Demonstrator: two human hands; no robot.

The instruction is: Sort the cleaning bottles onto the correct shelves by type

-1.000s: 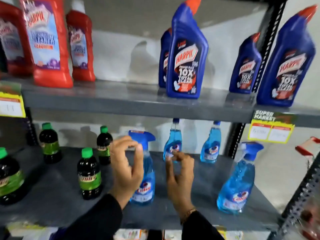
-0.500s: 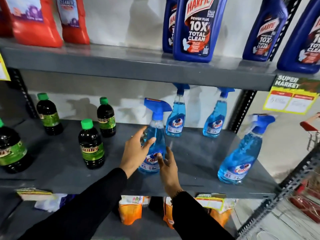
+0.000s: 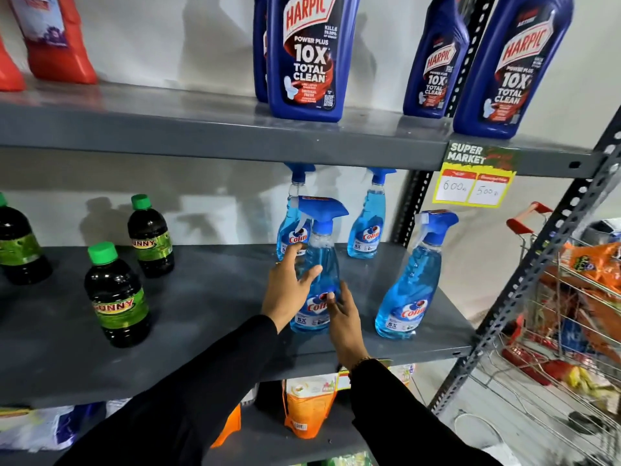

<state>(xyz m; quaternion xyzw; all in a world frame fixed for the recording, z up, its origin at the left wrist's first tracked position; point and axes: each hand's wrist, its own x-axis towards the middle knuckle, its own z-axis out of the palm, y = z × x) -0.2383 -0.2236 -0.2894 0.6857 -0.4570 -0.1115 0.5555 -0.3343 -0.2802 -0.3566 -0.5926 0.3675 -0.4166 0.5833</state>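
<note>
A blue Colin spray bottle (image 3: 319,264) stands on the grey middle shelf (image 3: 208,297), in front of two more Colin spray bottles (image 3: 366,230). My left hand (image 3: 285,287) wraps its left side, thumb across the front and fingers behind. My right hand (image 3: 344,321) has its fingertips resting on the bottle's label, fingers loose. A further Colin spray bottle (image 3: 411,287) stands to the right. Dark green-capped bottles (image 3: 117,297) occupy the shelf's left part. Blue Harpic bottles (image 3: 307,55) and red bottles (image 3: 57,35) stand on the top shelf (image 3: 201,129).
A yellow price tag (image 3: 473,183) hangs from the top shelf's edge. Orange pouches (image 3: 307,408) lie on the shelf below. A wire shopping trolley (image 3: 564,317) with packets stands at the right, beside the perforated upright (image 3: 524,274).
My hands dropped from mid-air onto the spray bottle. It has slid to the right along the shelf, closer to the front right bottle. The view tilted down and moved nearer.
</note>
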